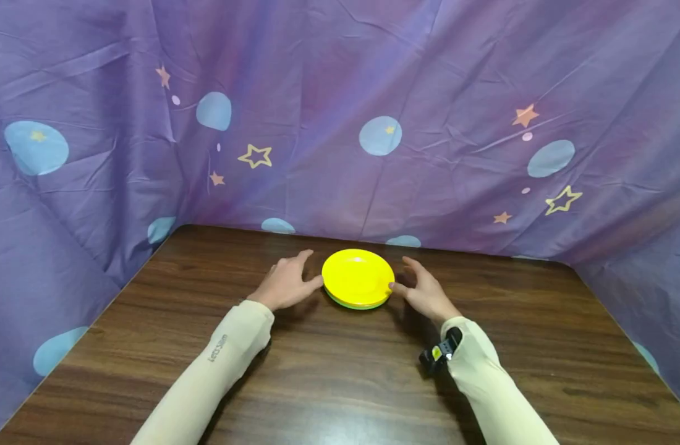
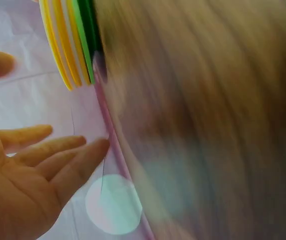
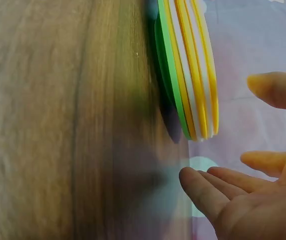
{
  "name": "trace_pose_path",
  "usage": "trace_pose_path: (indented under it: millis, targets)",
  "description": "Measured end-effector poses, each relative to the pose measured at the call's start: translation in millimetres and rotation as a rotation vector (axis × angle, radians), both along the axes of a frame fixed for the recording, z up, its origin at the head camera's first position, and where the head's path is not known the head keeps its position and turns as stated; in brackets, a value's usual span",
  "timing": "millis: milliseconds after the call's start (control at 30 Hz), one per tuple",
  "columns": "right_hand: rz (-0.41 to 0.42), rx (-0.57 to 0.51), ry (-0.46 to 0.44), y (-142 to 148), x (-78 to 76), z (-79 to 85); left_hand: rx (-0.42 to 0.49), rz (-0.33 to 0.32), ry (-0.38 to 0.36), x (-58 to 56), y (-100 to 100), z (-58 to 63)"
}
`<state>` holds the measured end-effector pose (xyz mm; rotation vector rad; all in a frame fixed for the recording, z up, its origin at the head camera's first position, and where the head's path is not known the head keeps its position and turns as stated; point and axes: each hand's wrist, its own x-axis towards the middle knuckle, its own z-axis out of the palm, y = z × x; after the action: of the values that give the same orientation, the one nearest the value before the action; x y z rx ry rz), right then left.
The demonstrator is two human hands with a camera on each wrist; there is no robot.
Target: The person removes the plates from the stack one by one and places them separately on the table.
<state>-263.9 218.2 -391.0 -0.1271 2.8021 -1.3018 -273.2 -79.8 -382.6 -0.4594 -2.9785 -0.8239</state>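
Observation:
A stack of round plates (image 1: 358,277) sits toward the back of the table, yellow on top. Both wrist views show its edge in layers of yellow and white, with a green plate (image 3: 167,70) at the bottom. My left hand (image 1: 287,281) is beside the stack's left side, fingers extended and thumb tip right at the rim. On the opposite side is my right hand (image 1: 426,293), its thumb overlapping the rim in the head view. In the right wrist view, a gap shows between the spread fingers and the plates. Neither hand grips anything.
The brown wooden table (image 1: 329,383) ends at a purple curtain (image 1: 318,111) with stars and blue spots, which hangs behind it and along both sides. A small black camera (image 1: 440,353) is strapped to my right wrist.

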Motion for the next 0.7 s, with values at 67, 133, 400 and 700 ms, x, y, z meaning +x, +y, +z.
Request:
trace_pose_path:
  millis: [67,133,400,700]
  targets:
    - [0.006,-0.012,-0.011,-2,-1.5,-1.1,0.012,0.001,-0.011,-0.6,2,-0.6]
    - [0.01,-0.017,-0.023,-4,-2.7,-2.1,0.013,0.009,-0.022,-1.5,4,-1.7]
    - [0.026,-0.101,-0.037,-12,-6.3,-2.3,0.104,0.025,-0.075,-4.9,11,-0.9]
    - [0.031,-0.153,-0.044,-17,-7.0,-7.3,0.22,0.019,-0.166,-6.1,21,-0.9]
